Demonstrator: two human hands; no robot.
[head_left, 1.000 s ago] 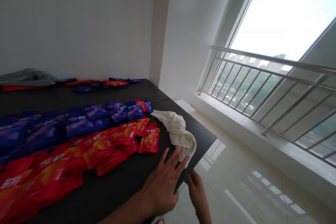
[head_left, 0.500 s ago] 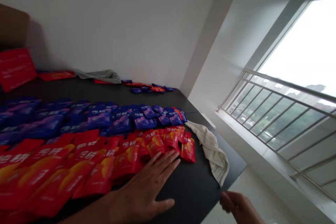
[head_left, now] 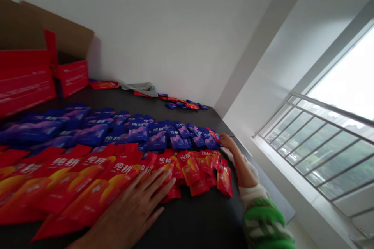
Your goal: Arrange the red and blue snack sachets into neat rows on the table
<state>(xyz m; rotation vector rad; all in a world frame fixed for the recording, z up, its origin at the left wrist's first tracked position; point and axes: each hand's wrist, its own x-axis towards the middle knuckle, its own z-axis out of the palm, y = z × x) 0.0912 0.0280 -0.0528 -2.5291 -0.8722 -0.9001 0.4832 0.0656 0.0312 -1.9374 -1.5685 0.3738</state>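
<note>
My left hand [head_left: 137, 202] lies palm down at the front edge of a row of red pouches [head_left: 189, 167], with fingers stretched out and slightly apart. Its fingertips rest over a red pouch with orange fruit print, and nothing is gripped. Behind this row runs another of blue-purple pouches [head_left: 157, 136], overlapping one another. My right hand is out of view. From the right, another person's hand [head_left: 226, 140] reaches to a small red-orange packet [head_left: 214, 134] at the right end of the blue row; whether it grips the packet I cannot tell.
Open red cartons [head_left: 73, 76] stand at the back left of the black table [head_left: 204, 218]. A grey cloth [head_left: 142, 87] and several loose packets [head_left: 187, 105] lie by the wall. The other person's green-striped sleeve [head_left: 264, 221] crosses the right edge, partly covering a whitish cloth [head_left: 253, 169].
My left hand has moved left along the red pouches. The view has turned left, bringing more of the cartons in. A hand with a green-striped sleeve now reaches over the table's right side.
</note>
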